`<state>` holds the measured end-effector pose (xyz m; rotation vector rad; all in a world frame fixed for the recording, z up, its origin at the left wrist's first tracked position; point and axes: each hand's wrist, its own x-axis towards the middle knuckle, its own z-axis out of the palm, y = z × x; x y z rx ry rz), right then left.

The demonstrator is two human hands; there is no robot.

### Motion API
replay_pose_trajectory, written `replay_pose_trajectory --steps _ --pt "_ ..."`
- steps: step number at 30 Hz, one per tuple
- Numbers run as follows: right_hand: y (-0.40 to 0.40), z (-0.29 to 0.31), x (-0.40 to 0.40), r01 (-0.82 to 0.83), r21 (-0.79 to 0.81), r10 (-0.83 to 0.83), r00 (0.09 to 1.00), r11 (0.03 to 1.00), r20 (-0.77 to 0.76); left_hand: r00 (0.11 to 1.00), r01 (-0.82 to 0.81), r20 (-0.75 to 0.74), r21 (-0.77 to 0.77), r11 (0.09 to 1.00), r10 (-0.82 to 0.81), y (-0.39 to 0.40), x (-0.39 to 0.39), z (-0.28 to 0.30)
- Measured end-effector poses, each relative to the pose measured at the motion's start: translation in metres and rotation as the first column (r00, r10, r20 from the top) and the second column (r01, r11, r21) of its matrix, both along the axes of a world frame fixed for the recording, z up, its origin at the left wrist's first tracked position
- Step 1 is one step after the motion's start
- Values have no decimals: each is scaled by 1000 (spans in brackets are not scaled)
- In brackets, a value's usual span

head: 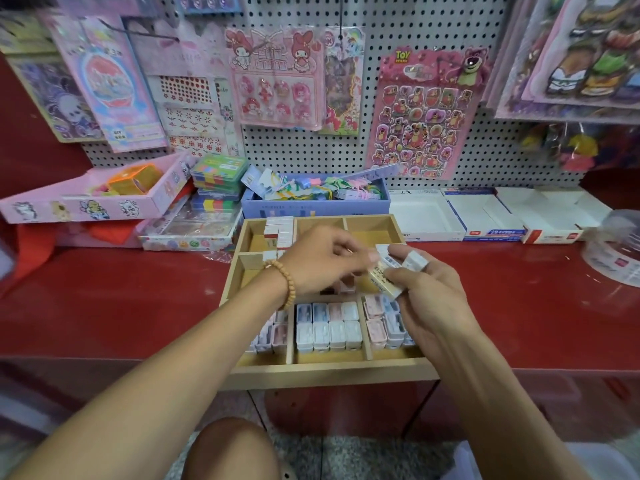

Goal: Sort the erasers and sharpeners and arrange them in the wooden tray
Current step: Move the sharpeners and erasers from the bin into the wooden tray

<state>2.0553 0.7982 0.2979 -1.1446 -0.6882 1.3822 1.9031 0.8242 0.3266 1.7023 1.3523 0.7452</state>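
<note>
Stationery shop: pegboard [398, 36] of sticker packs [424, 116]

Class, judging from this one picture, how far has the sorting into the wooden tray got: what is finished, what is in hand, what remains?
Done: the front compartments of the wooden tray hold neat rows of pastel sharpeners, and white boxed erasers stand stacked at back left. In hand: the right hand holds several white erasers, and the left hand pinches one. Left: the back middle and right compartments look empty.
</note>
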Motion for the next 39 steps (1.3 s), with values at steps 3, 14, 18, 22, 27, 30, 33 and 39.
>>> replay_pose_trajectory --steps 3,14,18,22,27,30,33,39 --pt "-1 -1 -7 -34 30 32 998 999 49 991 15 131 -79 997 -4 -1 -2 -2" --pt "-7 6 45 222 -27 -216 967 975 136 995 -3 -98 87 996 11 24 -8 5" --pt "-8 5 63 217 -46 -217 976 975 11 954 98 -298 175 980 -42 30 20 -2" --pt "-12 2 71 174 -55 -175 984 983 -25 874 213 -477 208 955 -91 37 42 -17" --pt "-15 -2 75 157 -52 -160 985 986 -71 859 230 -504 227 946 -87 39 55 -33" --pt "-16 -5 76 151 -42 -154 985 988 -81 865 221 -493 203 954 -95 40 59 -31" --pt "-17 -6 76 121 -33 -123 989 992 -86 864 234 -492 196 952 -111 42 60 -31" --pt "-18 -2 70 73 -9 -74 994 997 -80 817 240 -576 298 924 -27 37 60 -24"
